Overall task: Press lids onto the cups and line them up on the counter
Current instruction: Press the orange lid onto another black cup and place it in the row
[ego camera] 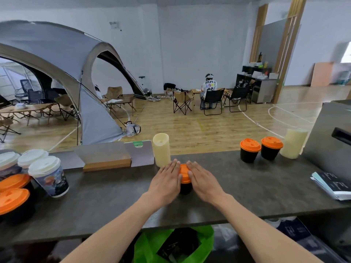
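Orange lid (183, 172): your flat, straight-fingered left hand (167, 179) presses at nine o'clock, right hand (204, 180) at three, likely seating it evenly.

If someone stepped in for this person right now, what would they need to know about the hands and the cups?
Left hand and right hand: both flat with straight fingers, pressing the orange lid onto the black cup mid-counter.
Done: a pair of orange-lidded cups stands side by side, far right on the counter.
Left: finish seating this lid, then probably set the cup beside that pair. The left-end lidded cups are bunched, not in line.
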Action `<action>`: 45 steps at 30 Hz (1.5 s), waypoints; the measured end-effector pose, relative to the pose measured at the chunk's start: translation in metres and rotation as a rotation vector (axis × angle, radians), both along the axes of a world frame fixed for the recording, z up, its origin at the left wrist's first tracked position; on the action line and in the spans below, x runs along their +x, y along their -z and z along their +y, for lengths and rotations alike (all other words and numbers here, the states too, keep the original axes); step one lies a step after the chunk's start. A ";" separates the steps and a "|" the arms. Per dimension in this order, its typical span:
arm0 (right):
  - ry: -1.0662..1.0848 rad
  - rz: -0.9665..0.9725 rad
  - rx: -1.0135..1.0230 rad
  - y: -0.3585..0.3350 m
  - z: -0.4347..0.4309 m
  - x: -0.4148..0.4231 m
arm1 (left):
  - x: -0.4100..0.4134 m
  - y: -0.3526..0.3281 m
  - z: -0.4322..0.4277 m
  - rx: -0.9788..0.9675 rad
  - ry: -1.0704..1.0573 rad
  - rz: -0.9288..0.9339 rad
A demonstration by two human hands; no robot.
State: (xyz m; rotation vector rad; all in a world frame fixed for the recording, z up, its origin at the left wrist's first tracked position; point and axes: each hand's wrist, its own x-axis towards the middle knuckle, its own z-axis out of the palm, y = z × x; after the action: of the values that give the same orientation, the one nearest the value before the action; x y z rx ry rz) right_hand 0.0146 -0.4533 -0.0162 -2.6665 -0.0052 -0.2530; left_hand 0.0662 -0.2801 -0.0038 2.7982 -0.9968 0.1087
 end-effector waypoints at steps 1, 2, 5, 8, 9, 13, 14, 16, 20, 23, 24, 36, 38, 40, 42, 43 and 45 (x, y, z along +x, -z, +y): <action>0.004 -0.006 0.003 0.001 -0.001 0.001 | 0.000 0.000 0.000 -0.005 0.002 0.011; 0.012 -0.006 -0.008 0.001 0.000 0.001 | 0.000 -0.001 0.001 -0.007 0.008 0.024; 0.054 -0.015 -0.059 0.000 0.007 0.000 | 0.000 -0.004 0.001 0.007 0.019 0.028; 0.145 -0.067 -0.137 -0.006 0.014 -0.004 | 0.008 -0.009 0.004 0.015 0.024 0.024; 0.183 -0.094 -0.163 -0.007 0.017 -0.007 | 0.011 -0.010 0.005 0.012 0.015 0.013; 0.241 -0.170 -0.159 -0.017 0.016 -0.008 | 0.015 -0.014 0.008 0.001 -0.022 0.044; 0.223 -0.151 -0.121 -0.019 0.013 -0.004 | 0.013 -0.013 0.006 -0.002 -0.026 0.055; 0.128 -0.051 -0.072 -0.019 0.009 0.004 | 0.009 -0.011 0.003 0.003 -0.033 0.081; 0.023 0.088 -0.003 -0.005 0.010 0.005 | 0.008 -0.003 -0.002 0.004 -0.073 0.150; 0.043 0.061 0.018 0.002 0.011 0.007 | 0.010 -0.002 -0.003 0.014 -0.073 0.167; 0.052 0.052 0.013 0.003 0.012 0.008 | 0.011 -0.004 -0.002 0.020 -0.066 0.169; 0.261 -0.083 -0.079 -0.027 0.008 0.016 | 0.026 -0.016 -0.003 0.009 -0.066 0.171; 0.161 0.004 -0.049 -0.024 0.005 0.020 | 0.024 -0.009 -0.006 0.001 -0.044 0.185; 0.053 0.070 -0.034 -0.014 0.003 0.022 | 0.027 -0.002 -0.005 -0.020 -0.037 0.186; 0.051 0.044 0.010 -0.003 0.003 0.023 | 0.033 0.002 -0.003 -0.019 -0.040 0.195; 0.080 0.003 0.027 0.001 0.006 0.022 | 0.037 0.003 -0.002 -0.014 -0.045 0.197; 0.177 -0.096 0.014 0.005 0.017 0.021 | 0.046 0.005 -0.003 -0.002 -0.053 0.191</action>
State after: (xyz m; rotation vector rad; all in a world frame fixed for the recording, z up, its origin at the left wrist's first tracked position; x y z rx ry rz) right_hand 0.0355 -0.4363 -0.0214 -2.6401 0.2027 -0.4354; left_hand 0.1123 -0.2829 -0.0090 2.7693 -0.8781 -0.1484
